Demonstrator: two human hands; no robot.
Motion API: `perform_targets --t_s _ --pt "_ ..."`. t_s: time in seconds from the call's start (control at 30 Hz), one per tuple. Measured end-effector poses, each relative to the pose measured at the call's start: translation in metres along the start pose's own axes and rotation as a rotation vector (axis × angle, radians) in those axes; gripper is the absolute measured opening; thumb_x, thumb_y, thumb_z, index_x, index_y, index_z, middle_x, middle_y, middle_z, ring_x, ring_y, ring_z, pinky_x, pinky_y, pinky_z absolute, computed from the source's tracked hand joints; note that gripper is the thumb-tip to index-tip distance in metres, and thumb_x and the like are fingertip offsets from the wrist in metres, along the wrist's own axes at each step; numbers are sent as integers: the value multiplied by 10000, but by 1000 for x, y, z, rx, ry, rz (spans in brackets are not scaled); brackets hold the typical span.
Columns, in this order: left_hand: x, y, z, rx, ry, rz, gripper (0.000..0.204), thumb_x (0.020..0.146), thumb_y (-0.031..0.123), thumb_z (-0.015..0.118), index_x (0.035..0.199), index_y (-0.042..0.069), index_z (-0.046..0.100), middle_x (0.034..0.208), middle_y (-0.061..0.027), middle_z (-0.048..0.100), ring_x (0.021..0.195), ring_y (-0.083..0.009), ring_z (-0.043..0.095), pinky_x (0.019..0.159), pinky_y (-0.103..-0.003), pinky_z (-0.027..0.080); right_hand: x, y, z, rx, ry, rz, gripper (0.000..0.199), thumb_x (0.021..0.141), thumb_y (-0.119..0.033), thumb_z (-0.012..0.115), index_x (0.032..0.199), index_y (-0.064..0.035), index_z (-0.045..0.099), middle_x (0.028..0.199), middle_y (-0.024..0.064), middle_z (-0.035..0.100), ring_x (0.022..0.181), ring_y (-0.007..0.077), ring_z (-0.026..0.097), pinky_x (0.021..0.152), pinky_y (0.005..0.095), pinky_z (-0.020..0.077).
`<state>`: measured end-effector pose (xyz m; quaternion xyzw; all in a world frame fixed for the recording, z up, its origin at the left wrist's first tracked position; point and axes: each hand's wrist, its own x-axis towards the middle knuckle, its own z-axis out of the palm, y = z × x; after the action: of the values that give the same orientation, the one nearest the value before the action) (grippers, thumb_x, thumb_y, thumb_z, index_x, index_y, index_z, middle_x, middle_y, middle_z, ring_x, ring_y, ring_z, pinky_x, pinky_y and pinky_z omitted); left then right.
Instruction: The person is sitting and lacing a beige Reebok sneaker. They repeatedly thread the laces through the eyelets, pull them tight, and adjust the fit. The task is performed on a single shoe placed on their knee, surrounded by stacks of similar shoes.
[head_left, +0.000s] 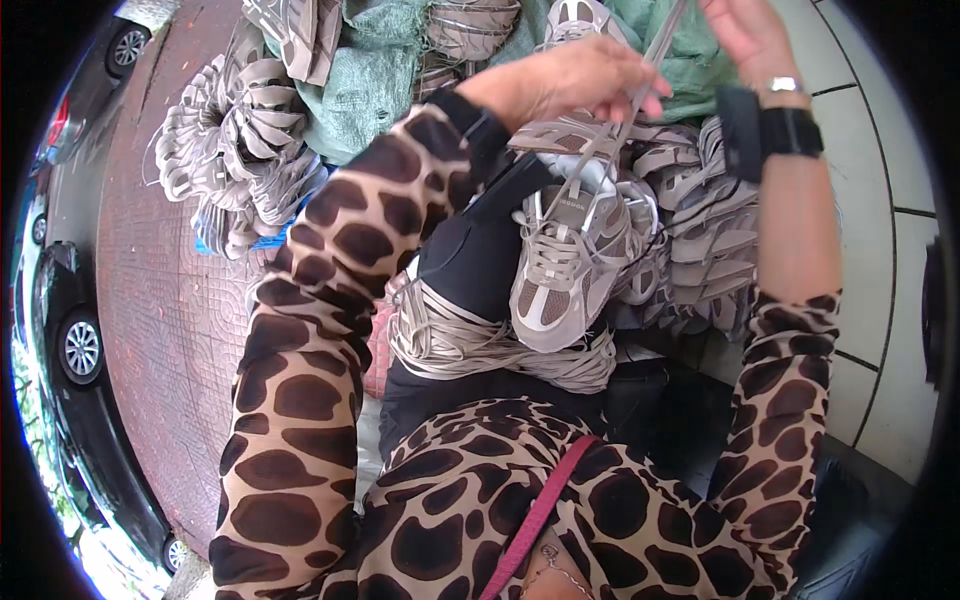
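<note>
Pink strap point(545, 505) crosses my spotted top point(440, 480), closest of all. My left hand point(590, 80) pinches a pale lace point(664, 38) running up from the beige shoe point(560, 270) over my lap; my right hand point(745, 35) is cut off at the upper edge, so I cannot tell its grip. Loose laces point(440, 330) bundled beneath could tangle if the shoe shifts, and an uneven pull could twist the lace or tip the shoe. Around me are parked cars point(95, 430), fanned-out uppers point(265, 140), a green sack point(350, 105), then stacked uppers point(712, 240) crowding the shoe's right side, where the black wrist device point(738, 135) might snag.
</note>
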<state>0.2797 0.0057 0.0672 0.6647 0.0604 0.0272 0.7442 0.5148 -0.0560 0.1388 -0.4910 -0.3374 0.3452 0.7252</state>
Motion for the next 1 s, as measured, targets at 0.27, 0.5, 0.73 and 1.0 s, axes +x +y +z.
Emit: perform_targets --t_s 0.27,0.5,0.73,1.0 --pt "37 7 -22 -30 86 33 251 988 142 472 872 -2 642 699 -43 612 498 -106 507 430 -235 389 -135 25 29 -148 -178 454 293 1018 -192 509 1189 36 578 1061 97 660 729 106 595 588 224 486" --pt "-18 -5 -1 872 661 590 217 916 206 611 1023 19 642 798 -163 685 639 -295 652 576 -404 511 -137 68 19 -35 -167 230 272 1029 -211 499 1046 28 626 870 70 644 685 117 591 627 241 512" --pt "-151 -91 54 768 405 -115 270 835 201 732 1051 101 607 592 -85 571 519 -244 586 501 -386 435 -119 77 -16 23 -87 328 299 1041 -258 493 1150 5 581 1042 81 652 801 95 575 741 234 516" --pt "-124 -98 63 872 165 53 287 840 163 677 1108 166 573 667 -103 611 637 -330 636 563 -434 472 -131 63 -8 -14 -69 326 284 1042 -256 490 1141 -5 579 1030 80 645 778 92 549 726 236 499"
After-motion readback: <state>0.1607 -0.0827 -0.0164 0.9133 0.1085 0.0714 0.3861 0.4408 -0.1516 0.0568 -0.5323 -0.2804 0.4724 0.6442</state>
